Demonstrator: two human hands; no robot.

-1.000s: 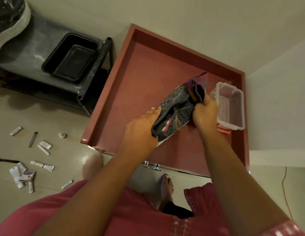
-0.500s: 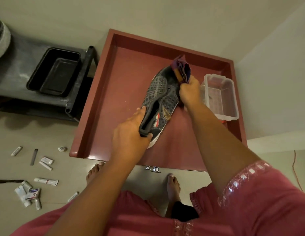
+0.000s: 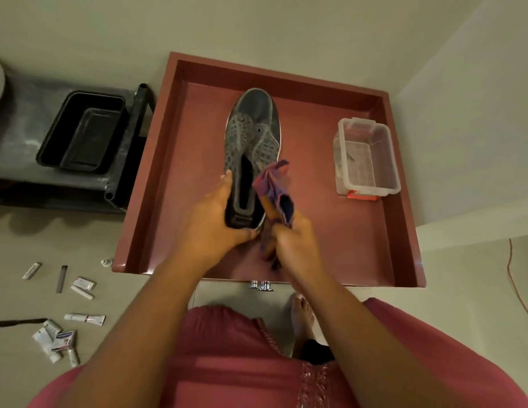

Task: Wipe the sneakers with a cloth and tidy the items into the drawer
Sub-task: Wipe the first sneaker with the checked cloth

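Note:
A dark grey sneaker (image 3: 252,134) with a white sole edge is held over the open reddish drawer (image 3: 174,160), toe pointing away from me. My left hand (image 3: 211,222) grips its heel. My right hand (image 3: 295,245) grips a crumpled purple and orange cloth (image 3: 274,187) against the sneaker's right side near the heel. A clear plastic box (image 3: 367,157) with a red latch sits in the drawer at the right.
A black tray (image 3: 83,132) rests on a dark low rack (image 3: 18,160) to the left. Several small tubes (image 3: 84,318) and a dark strip (image 3: 61,278) lie scattered on the floor at lower left. My bare foot (image 3: 301,313) is below the drawer handle (image 3: 261,285).
The sneaker has turned from lying slanted to pointing straight away. My right hand with the cloth has come back from the toe to the heel side.

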